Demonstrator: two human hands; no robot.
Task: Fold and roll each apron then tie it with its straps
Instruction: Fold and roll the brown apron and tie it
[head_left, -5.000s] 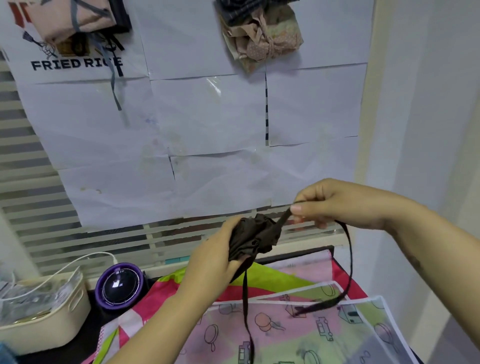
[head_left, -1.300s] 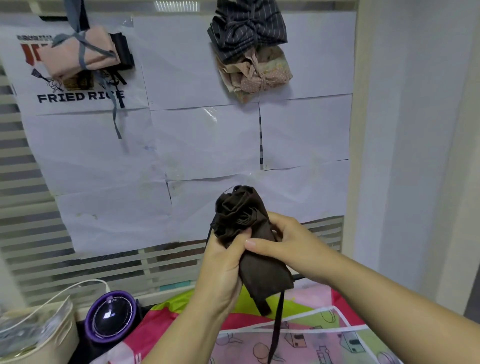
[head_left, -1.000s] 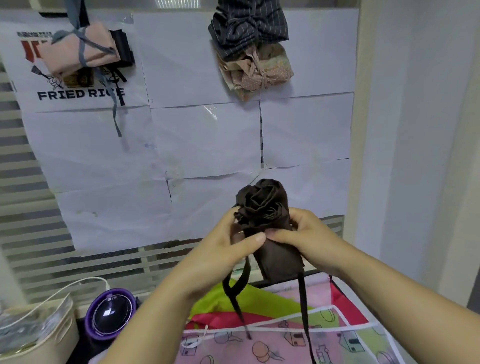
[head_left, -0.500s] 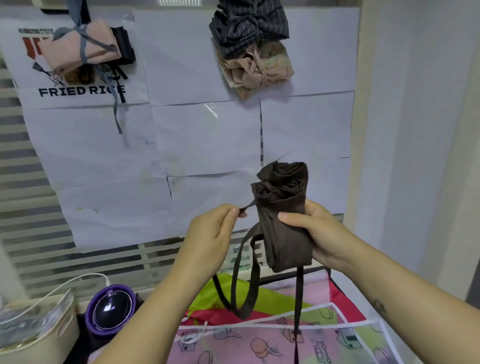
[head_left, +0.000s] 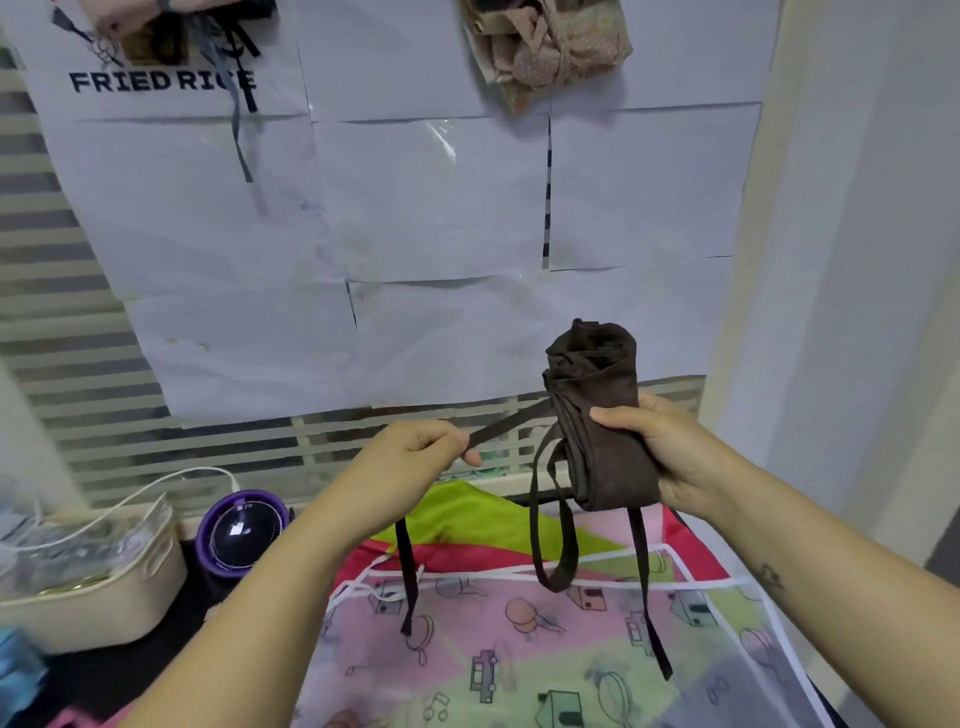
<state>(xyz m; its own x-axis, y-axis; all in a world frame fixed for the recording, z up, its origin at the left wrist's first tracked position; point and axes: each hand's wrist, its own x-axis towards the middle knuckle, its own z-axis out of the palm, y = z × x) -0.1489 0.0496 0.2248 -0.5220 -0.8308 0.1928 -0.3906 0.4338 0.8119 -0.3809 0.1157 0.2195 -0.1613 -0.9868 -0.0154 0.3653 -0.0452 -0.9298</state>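
Covering the desk, a colourful printed cloth lies flat. Above it the right hand curls round a rolled brown apron, held upright in the air. The left hand pinches one strap, pulled taut from the roll; other straps dangle loose.

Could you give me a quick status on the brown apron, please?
Right hand grips rolled brown apron, upright. Left hand pinches one strap, pulled taut. No knot visible; other straps dangle. Nothing blocking.
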